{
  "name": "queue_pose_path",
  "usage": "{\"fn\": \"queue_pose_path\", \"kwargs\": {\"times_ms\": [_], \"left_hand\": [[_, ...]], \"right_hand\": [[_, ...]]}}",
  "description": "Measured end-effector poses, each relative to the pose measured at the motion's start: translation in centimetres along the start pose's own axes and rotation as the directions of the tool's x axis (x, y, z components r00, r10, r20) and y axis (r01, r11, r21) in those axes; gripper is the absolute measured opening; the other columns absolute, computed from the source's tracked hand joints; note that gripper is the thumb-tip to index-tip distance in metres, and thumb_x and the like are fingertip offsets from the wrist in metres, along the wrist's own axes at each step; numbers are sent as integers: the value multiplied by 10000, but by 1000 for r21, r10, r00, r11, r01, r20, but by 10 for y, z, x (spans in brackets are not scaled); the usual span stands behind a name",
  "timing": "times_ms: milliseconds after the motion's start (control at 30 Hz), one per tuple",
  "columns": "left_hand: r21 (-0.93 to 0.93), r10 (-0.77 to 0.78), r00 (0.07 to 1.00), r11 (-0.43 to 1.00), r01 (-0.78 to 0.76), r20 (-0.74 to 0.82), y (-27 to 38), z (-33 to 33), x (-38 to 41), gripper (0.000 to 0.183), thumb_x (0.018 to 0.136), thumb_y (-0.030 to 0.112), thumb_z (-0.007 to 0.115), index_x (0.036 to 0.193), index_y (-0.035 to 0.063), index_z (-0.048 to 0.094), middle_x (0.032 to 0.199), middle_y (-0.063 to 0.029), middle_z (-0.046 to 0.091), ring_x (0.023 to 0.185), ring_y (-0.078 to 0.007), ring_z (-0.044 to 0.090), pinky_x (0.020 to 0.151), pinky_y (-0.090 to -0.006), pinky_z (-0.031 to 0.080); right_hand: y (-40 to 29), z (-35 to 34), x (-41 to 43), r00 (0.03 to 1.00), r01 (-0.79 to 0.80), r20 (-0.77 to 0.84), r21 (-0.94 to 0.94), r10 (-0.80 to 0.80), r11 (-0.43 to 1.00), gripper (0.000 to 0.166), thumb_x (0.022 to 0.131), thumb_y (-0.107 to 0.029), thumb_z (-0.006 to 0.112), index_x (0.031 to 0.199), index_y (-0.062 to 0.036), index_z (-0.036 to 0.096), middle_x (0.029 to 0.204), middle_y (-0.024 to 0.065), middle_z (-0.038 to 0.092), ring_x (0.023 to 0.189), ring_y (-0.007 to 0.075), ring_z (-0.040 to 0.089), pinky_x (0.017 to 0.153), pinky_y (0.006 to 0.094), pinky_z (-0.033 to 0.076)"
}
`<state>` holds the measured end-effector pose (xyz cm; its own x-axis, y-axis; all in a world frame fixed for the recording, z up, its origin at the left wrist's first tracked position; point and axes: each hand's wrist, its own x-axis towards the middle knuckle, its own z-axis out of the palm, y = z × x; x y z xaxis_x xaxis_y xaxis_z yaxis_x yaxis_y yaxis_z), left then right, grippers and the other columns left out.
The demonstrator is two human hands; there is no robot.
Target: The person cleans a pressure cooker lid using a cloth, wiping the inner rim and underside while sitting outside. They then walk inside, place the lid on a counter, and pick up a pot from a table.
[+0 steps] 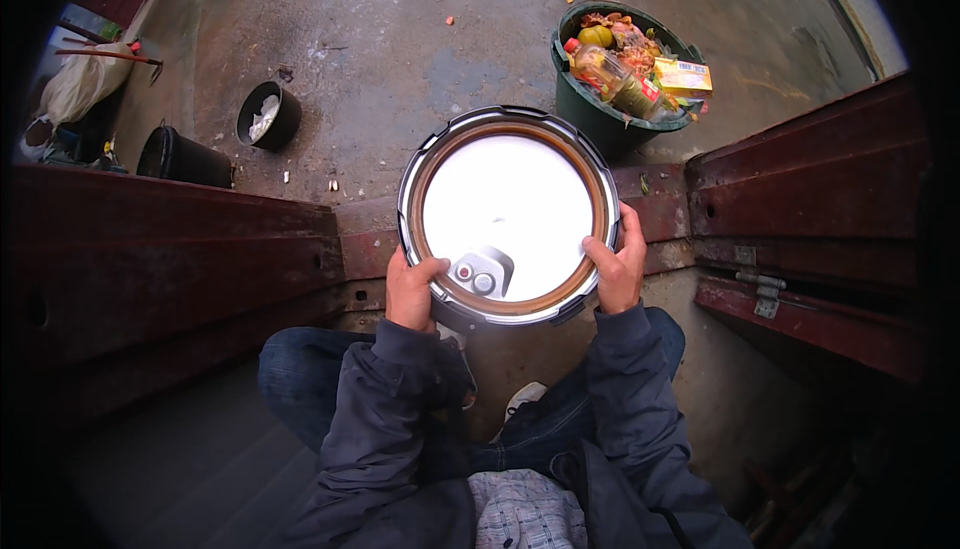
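Note:
Between my two hands is a round metal pressure cooker lid (510,211), its underside facing me. A brown sealing ring runs inside the notched rim, and a small metal valve cover with two round fittings sits near the lower left edge. My left hand (412,286) grips the rim at the lower left, thumb on the inner side. My right hand (621,260) holds the right edge, its thumb over the ring and its fingers around the outside. Glare washes out the middle of the lid; its outer side is hidden.
Beyond the lid, a green bin (600,125) is heaped with food scraps, a plastic bottle and a carton. Dark red metal door panels (180,264) flank me, joined by a low red sill (367,237). Black buckets (281,125) and a whitish sack (86,83) are at left.

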<state>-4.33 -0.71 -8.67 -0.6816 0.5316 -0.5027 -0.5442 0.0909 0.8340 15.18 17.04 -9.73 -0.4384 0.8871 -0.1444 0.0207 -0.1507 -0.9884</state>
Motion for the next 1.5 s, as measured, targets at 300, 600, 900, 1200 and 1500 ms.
{"fn": "queue_pose_path", "kwargs": {"times_ms": [300,600,900,1200,1500], "left_hand": [[167,267,963,951,-261,-18,0,9,-3,330,861,31,690,1176,-34,614,1106,-92,682,964,-169,647,895,-308,496],[335,282,950,915,-226,-131,-24,23,-7,325,812,-33,567,1131,-46,625,1072,-131,681,978,-218,653,891,-320,500],[208,476,860,874,-440,-183,1,48,-25,381,816,-19,647,1187,-68,577,1101,-117,678,962,-206,648,883,-332,505],[203,522,833,849,-487,-183,54,81,-24,385,880,26,685,1238,-68,577,1132,-94,661,991,-172,601,914,-313,474],[267,434,899,875,-404,-62,-2,61,1,343,814,2,651,1153,-43,626,1038,-92,696,906,-200,653,835,-339,526]], "right_hand": [[10,-1,2,960,280,-15,54,-280,958,603,852,-7,615,1405,25,375,1309,148,533,1199,206,522,1057,340,398],[16,-4,27,982,69,-133,-414,-135,908,226,927,-56,608,1135,26,577,1016,186,683,984,265,667,868,385,499],[-25,6,31,845,354,-271,-362,-461,862,475,919,-113,648,1291,137,491,1184,291,646,1122,348,632,984,420,462],[-63,5,31,756,435,-299,-436,-583,788,461,969,-156,628,1301,130,485,1259,256,599,1169,324,578,1033,372,420],[-42,-11,55,948,145,-162,-542,-272,828,437,870,-148,658,1239,66,559,1081,295,659,1016,401,655,921,440,491]]}}
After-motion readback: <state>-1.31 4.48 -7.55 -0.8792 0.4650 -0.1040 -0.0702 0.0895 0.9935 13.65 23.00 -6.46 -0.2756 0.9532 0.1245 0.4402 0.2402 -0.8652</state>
